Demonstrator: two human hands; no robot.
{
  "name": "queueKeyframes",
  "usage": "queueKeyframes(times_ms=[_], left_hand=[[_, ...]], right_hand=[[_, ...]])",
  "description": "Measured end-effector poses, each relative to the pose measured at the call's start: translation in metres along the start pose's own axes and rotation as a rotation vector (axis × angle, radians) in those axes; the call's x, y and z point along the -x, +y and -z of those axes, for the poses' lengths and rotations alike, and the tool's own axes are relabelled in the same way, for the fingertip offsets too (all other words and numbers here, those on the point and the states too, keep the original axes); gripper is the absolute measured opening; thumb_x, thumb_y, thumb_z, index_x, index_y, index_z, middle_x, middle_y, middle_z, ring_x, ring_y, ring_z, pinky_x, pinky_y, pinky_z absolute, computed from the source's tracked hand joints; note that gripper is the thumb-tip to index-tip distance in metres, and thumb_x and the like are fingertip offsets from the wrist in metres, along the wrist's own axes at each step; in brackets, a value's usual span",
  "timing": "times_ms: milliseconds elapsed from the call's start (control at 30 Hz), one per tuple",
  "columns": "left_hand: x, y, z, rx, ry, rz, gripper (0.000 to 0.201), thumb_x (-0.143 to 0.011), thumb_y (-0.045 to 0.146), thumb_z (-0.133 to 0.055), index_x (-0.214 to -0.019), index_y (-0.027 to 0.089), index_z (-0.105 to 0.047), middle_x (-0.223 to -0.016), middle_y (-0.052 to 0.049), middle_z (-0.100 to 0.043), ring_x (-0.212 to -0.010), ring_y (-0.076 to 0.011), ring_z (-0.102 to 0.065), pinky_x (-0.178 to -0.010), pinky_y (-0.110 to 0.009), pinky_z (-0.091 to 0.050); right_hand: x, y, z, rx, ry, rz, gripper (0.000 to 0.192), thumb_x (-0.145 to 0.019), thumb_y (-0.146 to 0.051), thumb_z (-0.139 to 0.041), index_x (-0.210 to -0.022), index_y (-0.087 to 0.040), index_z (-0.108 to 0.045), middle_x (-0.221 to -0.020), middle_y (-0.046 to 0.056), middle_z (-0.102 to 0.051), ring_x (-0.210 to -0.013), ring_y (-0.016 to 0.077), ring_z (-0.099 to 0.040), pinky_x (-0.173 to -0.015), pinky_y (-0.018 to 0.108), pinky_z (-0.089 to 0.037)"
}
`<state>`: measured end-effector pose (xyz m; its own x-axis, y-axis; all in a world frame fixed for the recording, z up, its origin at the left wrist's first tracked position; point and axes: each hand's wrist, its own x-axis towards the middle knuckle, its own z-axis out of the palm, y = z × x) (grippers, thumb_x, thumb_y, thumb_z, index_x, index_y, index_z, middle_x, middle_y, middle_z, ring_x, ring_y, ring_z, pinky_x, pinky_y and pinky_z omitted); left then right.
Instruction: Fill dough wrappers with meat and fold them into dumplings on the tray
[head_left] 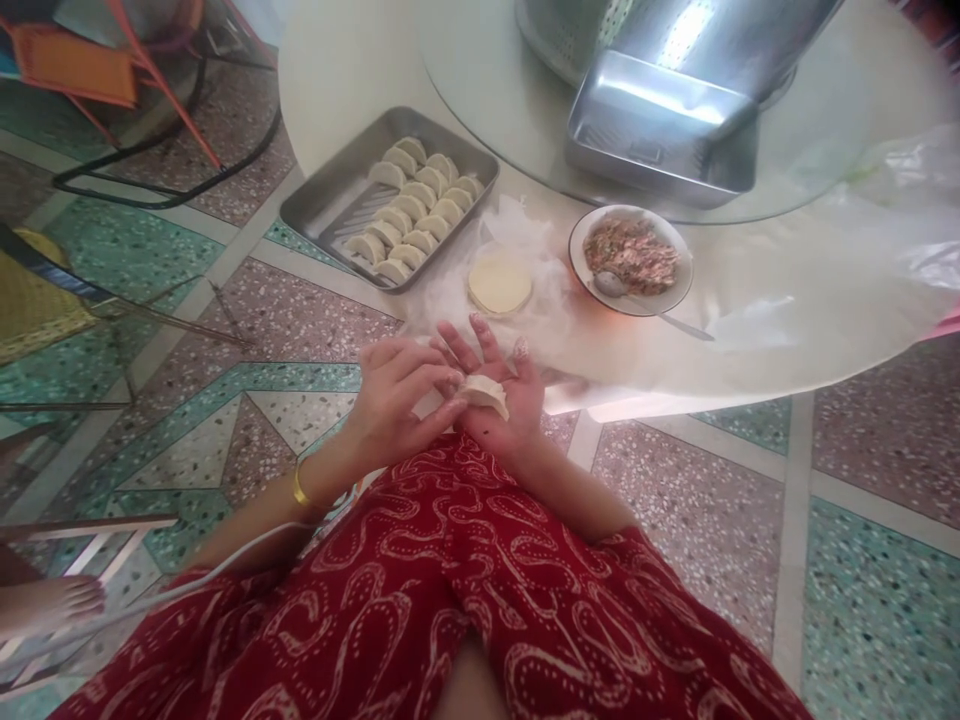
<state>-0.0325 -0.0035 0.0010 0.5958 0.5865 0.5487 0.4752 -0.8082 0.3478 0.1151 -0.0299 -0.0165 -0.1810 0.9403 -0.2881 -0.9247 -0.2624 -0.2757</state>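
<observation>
While the right hand (pixel 501 385) lies palm up cradling a half-folded dumpling (pixel 484 392), the left hand (pixel 397 395) pinches its edge with thumb and fingertips, so both hands are grasping the same piece, held above the lap just off the table edge.

Progress, judged from the layout: steel tray (pixel 322 205) already carries 2 rows of finished dumplings (pixel 412 205), roughly 14; its left part is bare. Not done: the seal on the piece in hand looks incomplete, a stack of round wrappers (pixel 500 284) sits on white plastic near the table edge, and the bowl of minced filling (pixel 631 256) with a spoon (pixel 611 285) in it looks well filled. So I'd call it mid-batch.

Surface: pale round table (pixel 787 330), glass turntable (pixel 487 110) in the centre carrying an empty steel pan (pixel 660 125) and a large metal pot, crumpled clear plastic at right. Room: terrazzo floor (pixel 862 590) in pink and green panels, orange-framed chair top left. Red patterned clothing covers the lap.
</observation>
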Motion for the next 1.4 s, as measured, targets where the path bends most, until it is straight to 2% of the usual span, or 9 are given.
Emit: queueKeyframes(times_ms=[100,233,533,667,833,1133,1267,1400], left_hand=[[0.001,0.001,-0.004,-0.034,0.003,0.041,0.009,-0.086,0.032,-0.066,-0.086,0.023,-0.063,-0.088,-0.001,-0.071,-0.085,-0.0197,-0.061,-0.08,-0.041,-0.04],[-0.002,0.001,-0.011,-0.066,0.026,0.008,0.009,-0.087,0.03,-0.065,-0.081,0.023,-0.063,-0.086,-0.001,-0.07,-0.087,-0.02,-0.06,-0.078,-0.04,-0.039],[-0.004,0.001,-0.01,-0.098,0.087,-0.076,0.009,-0.086,0.028,-0.068,-0.088,0.024,-0.061,-0.087,-0.001,-0.069,-0.085,-0.0198,-0.058,-0.075,-0.038,-0.041],[-0.002,0.0,-0.01,-0.102,0.099,-0.101,0.008,-0.086,0.027,-0.068,-0.088,0.025,-0.061,-0.085,0.001,-0.068,-0.082,-0.0187,-0.057,-0.073,-0.038,-0.042],[-0.003,0.001,-0.009,-0.13,0.074,-0.109,0.006,-0.09,0.027,-0.062,-0.084,0.027,-0.063,-0.084,0.004,-0.068,-0.083,-0.0169,-0.057,-0.073,-0.037,-0.043],[-0.002,0.0,-0.011,-0.079,0.082,-0.129,0.005,-0.088,0.031,-0.067,-0.09,0.027,-0.065,-0.083,0.001,-0.068,-0.083,-0.0195,-0.056,-0.072,-0.037,-0.043],[-0.001,-0.002,-0.013,0.004,0.015,-0.074,0.005,-0.09,0.03,-0.062,-0.087,0.028,-0.065,-0.088,0.001,-0.069,-0.084,-0.0182,-0.059,-0.078,-0.039,-0.045],[-0.002,-0.001,-0.013,0.063,-0.01,-0.052,0.008,-0.09,0.031,-0.061,-0.091,0.026,-0.067,-0.089,-0.001,-0.069,-0.082,-0.0177,-0.061,-0.08,-0.039,-0.045]], right_hand=[[0.0,0.001,-0.001,-0.01,0.011,0.012,0.046,-0.089,-0.054,-0.028,-0.112,-0.029,-0.061,-0.114,0.003,-0.072,-0.106,0.0178,-0.064,-0.099,0.042,-0.049],[0.0,0.002,-0.001,0.004,0.023,0.028,0.045,-0.089,-0.052,-0.03,-0.112,-0.029,-0.061,-0.114,0.003,-0.072,-0.107,0.0189,-0.065,-0.104,0.046,-0.046],[0.0,0.0,-0.001,-0.003,0.016,0.024,0.043,-0.09,-0.052,-0.032,-0.111,-0.029,-0.061,-0.114,0.003,-0.072,-0.106,0.0172,-0.065,-0.097,0.039,-0.051],[0.001,0.0,-0.004,-0.002,0.033,0.013,0.041,-0.09,-0.053,-0.036,-0.112,-0.028,-0.059,-0.114,0.004,-0.071,-0.107,0.0193,-0.063,-0.095,0.041,-0.052],[0.001,0.001,-0.003,-0.009,0.017,0.013,0.042,-0.091,-0.051,-0.032,-0.113,-0.026,-0.059,-0.115,0.005,-0.07,-0.107,0.0197,-0.063,-0.094,0.042,-0.051],[0.001,0.001,-0.002,0.007,0.002,-0.009,0.045,-0.09,-0.052,-0.029,-0.111,-0.027,-0.061,-0.113,0.004,-0.071,-0.104,0.0177,-0.064,-0.09,0.038,-0.054],[0.001,0.001,-0.002,-0.008,0.012,-0.034,0.044,-0.09,-0.051,-0.029,-0.11,-0.027,-0.061,-0.113,0.004,-0.071,-0.101,0.0172,-0.064,-0.085,0.036,-0.056],[0.001,0.001,-0.002,0.019,0.013,-0.025,0.045,-0.09,-0.051,-0.027,-0.109,-0.029,-0.061,-0.112,0.003,-0.073,-0.1,0.0162,-0.065,-0.086,0.037,-0.055]])
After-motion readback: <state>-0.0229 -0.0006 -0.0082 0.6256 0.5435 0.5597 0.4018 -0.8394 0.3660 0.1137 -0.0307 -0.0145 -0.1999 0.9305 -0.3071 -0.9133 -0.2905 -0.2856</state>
